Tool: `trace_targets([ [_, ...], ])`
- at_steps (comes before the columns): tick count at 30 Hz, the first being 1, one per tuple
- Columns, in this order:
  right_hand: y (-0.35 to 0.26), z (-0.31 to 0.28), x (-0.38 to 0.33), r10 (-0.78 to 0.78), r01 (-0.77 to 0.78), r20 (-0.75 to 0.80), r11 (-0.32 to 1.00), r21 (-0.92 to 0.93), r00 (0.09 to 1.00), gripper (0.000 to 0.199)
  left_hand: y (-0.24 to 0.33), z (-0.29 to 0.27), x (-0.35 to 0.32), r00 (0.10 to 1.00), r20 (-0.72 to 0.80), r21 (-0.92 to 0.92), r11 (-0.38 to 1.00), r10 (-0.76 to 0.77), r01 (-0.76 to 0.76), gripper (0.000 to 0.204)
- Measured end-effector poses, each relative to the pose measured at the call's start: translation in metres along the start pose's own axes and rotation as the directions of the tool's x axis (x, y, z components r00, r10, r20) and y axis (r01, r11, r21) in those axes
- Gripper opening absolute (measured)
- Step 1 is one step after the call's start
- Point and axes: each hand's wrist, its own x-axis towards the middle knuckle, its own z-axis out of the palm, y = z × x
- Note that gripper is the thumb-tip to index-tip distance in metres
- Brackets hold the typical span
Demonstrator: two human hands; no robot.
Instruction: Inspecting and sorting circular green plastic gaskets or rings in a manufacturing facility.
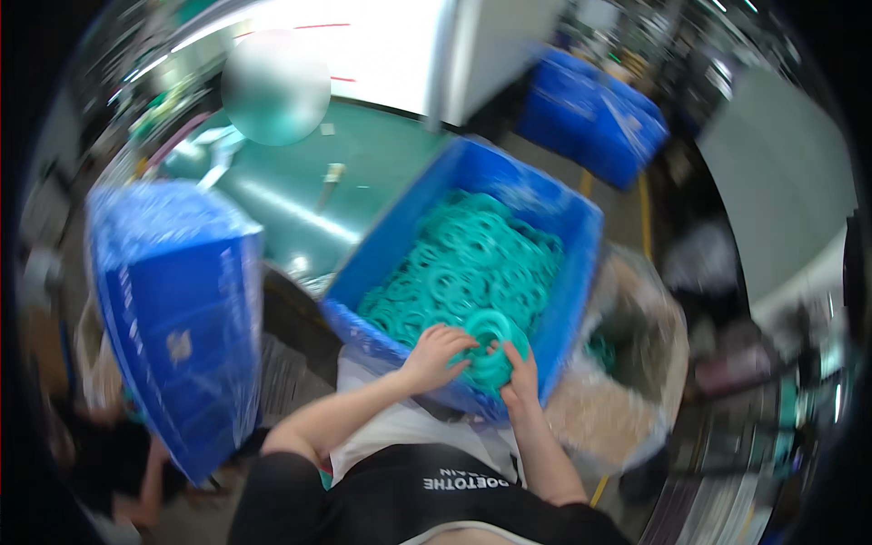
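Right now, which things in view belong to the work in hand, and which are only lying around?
Seemingly in use:
right hand, gripping held teal rings
left hand, touching or beside them
central blue bin, with loose teal rings

Apparently lying about:
left blue bin
upper-right blue containers
plastic-lined container, right (perhaps)

The place looked like a factory floor or production workshop. A deep blue plastic bin (509, 173) held a great heap of near-identical teal rings (463, 263), a quantity that pointed to manufacture in bulk. Another blue bin (590, 109) stood farther back, and a blue bin tipped on end (182, 318) stood at the left, both with clear plastic film on them. A broad green worktable (381, 163) lay beyond the heap, and a carton lined with clear plastic (599, 418) stood beside it. Yellow floor marking (645, 213) crossed the grey ground, and another person (127, 463) was near the left edge.
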Motion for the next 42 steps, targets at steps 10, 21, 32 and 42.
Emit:
trace_targets([
  [10,-0.002,-0.014,-0.031,-0.034,0.033,0.019,0.998,0.051,0.999,0.066,0.046,0.036,-0.019,0.998,0.05,-0.063,0.997,-0.047,0.05,0.027],
  [21,0.0,-0.023,-0.041,-0.144,0.136,-0.066,0.984,-0.12,0.987,0.081,0.002,0.026,-0.019,0.729,0.125,-0.802,0.364,-0.673,0.473,0.024],
  [32,-0.027,-0.015,-0.064,-0.059,0.068,0.051,0.977,-0.203,0.997,0.091,0.028,0.021,-0.02,0.688,0.357,-0.843,0.099,-0.632,0.529,0.018],
  [42,-0.024,-0.041,-0.068,-0.238,0.265,0.116,0.889,-0.374,0.964,0.082,0.041,0.023,-0.01,0.706,0.491,-0.774,0.116,-0.51,0.622,0.017],
])
